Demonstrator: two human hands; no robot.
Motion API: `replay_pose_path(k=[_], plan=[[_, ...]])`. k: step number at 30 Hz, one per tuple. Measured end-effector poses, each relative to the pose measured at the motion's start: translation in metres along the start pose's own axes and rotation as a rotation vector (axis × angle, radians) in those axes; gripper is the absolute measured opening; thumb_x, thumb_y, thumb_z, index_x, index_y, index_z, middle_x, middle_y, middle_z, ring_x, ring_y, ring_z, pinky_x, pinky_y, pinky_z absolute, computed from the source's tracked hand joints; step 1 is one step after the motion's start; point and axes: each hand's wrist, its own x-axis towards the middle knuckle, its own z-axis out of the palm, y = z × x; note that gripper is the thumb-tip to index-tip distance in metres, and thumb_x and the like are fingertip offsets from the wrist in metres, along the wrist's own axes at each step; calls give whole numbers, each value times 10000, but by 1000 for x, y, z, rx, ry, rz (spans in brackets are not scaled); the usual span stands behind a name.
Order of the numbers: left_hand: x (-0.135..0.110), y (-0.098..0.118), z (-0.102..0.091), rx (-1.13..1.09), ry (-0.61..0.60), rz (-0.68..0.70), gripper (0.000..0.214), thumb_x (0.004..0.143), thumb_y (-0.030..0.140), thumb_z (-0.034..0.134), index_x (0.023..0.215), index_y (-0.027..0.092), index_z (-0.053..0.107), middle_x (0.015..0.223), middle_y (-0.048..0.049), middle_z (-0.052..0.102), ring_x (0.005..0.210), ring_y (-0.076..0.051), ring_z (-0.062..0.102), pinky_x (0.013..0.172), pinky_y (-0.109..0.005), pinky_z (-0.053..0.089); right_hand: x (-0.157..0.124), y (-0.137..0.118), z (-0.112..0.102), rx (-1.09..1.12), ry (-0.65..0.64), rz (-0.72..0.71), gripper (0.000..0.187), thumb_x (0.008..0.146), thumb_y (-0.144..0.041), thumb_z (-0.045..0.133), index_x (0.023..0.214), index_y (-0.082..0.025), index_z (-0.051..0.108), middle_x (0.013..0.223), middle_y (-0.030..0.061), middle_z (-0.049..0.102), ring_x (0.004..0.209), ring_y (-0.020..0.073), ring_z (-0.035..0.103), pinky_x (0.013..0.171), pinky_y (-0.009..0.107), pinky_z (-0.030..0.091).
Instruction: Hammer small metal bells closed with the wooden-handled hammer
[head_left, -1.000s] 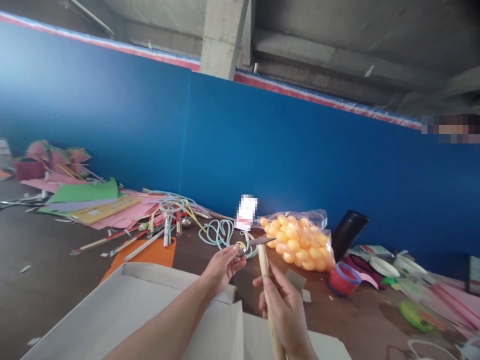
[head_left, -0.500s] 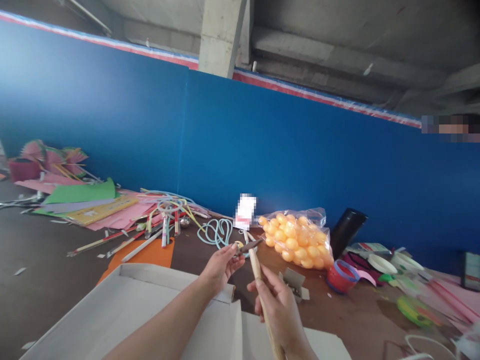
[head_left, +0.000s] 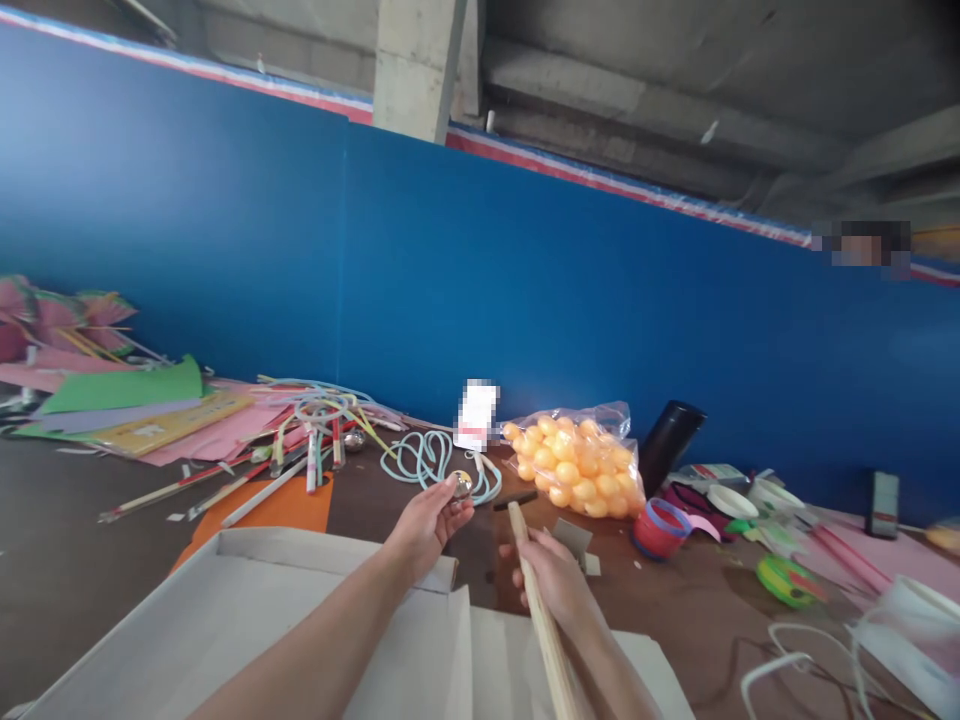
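My left hand (head_left: pixel 426 520) is raised over the table with its fingertips pinched on a small shiny metal bell (head_left: pixel 461 485). My right hand (head_left: pixel 555 580) is closed around a long wooden stick (head_left: pixel 541 615), which points up and away from me; its top end carries a thin dark metal tip (head_left: pixel 516 499). The stick's top sits just right of the bell, a small gap apart. Both forearms reach in from the bottom edge.
An open cardboard box (head_left: pixel 247 610) lies under my arms. Behind are a bag of orange balls (head_left: pixel 574 465), coiled pale-blue cord (head_left: pixel 427 458), coloured sticks and paper (head_left: pixel 142 415), a black cylinder (head_left: pixel 671 445), a red roll (head_left: pixel 660 528) and a blue wall (head_left: pixel 480 270).
The view has swung to the right. The bell and the stick's metal tip, close together before, have drawn apart, and my right hand has lowered the stick slightly.
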Motion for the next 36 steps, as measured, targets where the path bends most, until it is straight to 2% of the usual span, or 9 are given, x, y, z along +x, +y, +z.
replay_pose_path(k=[4,6,9,12,14,18,24,31,36], plan=[[1,-1,-2,-5,-14,-1,171,737,245,628,838,110,600,784,-67,641,674,-114,618,644,-227,540,1,3,5,-249,40,-39,237,749,-336,454,847,-165,586,780,51,672,448,110,557,388,207,391],[1,-1,-3,-3,-20,-2,171,738,245,627,841,111,599,791,-68,641,671,-112,617,639,-227,540,-1,4,4,-467,112,-157,254,763,-359,460,866,-186,614,813,50,683,602,154,620,520,232,437],[1,-2,-3,8,-30,1,183,737,251,627,855,114,597,819,-74,642,680,-114,619,642,-231,539,-5,1,-8,-751,256,-281,294,793,-437,425,848,-253,648,839,27,691,806,197,618,665,258,423],[0,-1,-2,20,-21,-2,194,729,253,636,864,120,593,809,-65,638,676,-113,618,630,-227,537,-6,-7,-30,-887,449,-244,338,796,-494,386,856,-293,650,897,17,687,815,214,611,627,266,409],[0,-2,-1,24,-18,-9,191,727,255,638,857,124,588,791,-59,635,673,-113,619,627,-226,536,-4,-10,-47,-954,541,-150,310,784,-472,407,852,-296,653,939,23,680,840,225,607,615,271,404],[1,-3,1,35,4,-24,195,714,256,652,834,121,578,750,-51,627,653,-116,616,611,-233,535,6,-6,-67,-1022,424,-25,246,765,-388,449,763,-286,673,837,41,696,800,233,625,638,297,409],[-1,-3,1,24,-35,-7,215,706,279,658,828,120,580,755,-49,626,651,-111,612,606,-226,531,14,-2,-68,-1025,405,24,258,730,-450,470,756,-300,678,840,53,693,810,262,626,605,324,410],[-2,-2,4,29,-9,-35,218,700,274,664,826,117,579,751,-53,631,645,-115,616,594,-227,528,23,-1,-78,-985,355,32,234,689,-433,520,714,-260,676,750,50,699,756,256,635,611,316,411],[0,-3,4,28,-30,-32,219,703,280,661,824,116,579,751,-52,630,636,-112,613,587,-224,524,32,6,-83,-1007,330,0,238,712,-394,487,690,-240,667,732,57,697,744,255,637,594,310,410]])
